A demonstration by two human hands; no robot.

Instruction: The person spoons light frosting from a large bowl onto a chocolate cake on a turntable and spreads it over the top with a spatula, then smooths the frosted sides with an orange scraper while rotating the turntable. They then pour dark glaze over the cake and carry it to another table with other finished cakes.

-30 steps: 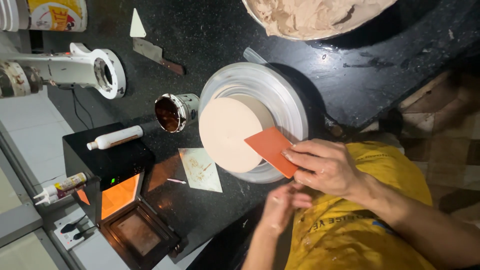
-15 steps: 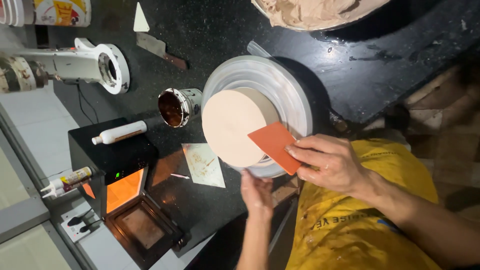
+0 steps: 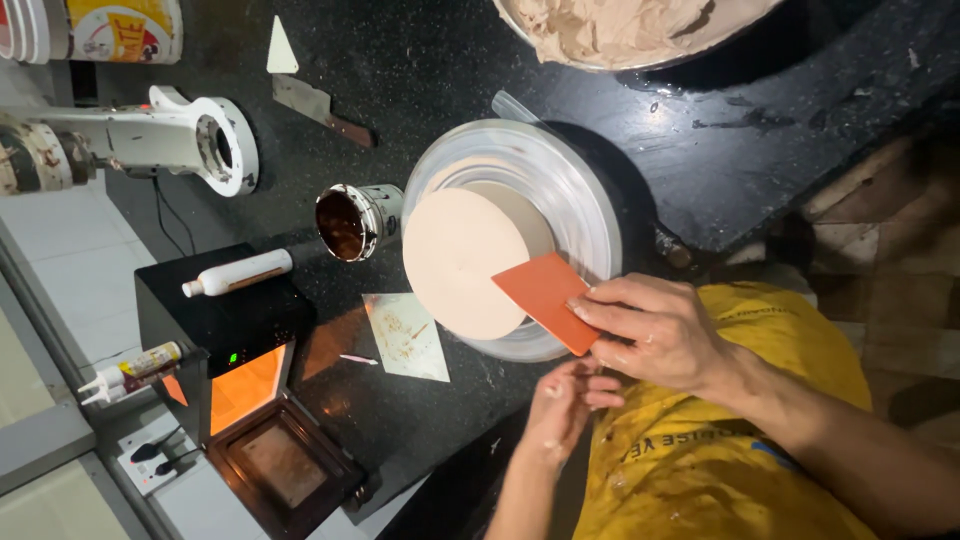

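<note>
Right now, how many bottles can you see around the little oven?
2. A white bottle lies on top of the black oven. A smaller twin-nozzle bottle lies just off its left edge, on the pale ledge. Others may be out of frame.

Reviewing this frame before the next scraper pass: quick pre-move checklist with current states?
1. Scraper held firmly: ok. The right hand pinches the orange scraper at its near corner.
2. Scraper edge on the cake: ok. It lies against the side of the round frosted cake.
3. Cake centred on the turntable: not ok, it sits toward one edge.
4. Left hand placed to turn: cannot tell. It is at the counter edge, below the turntable, holding nothing visible.
5. Clearance around the turntable: ok. The open tin stands close but apart.
6. Frosting bowl in reach: cannot tell.
</note>
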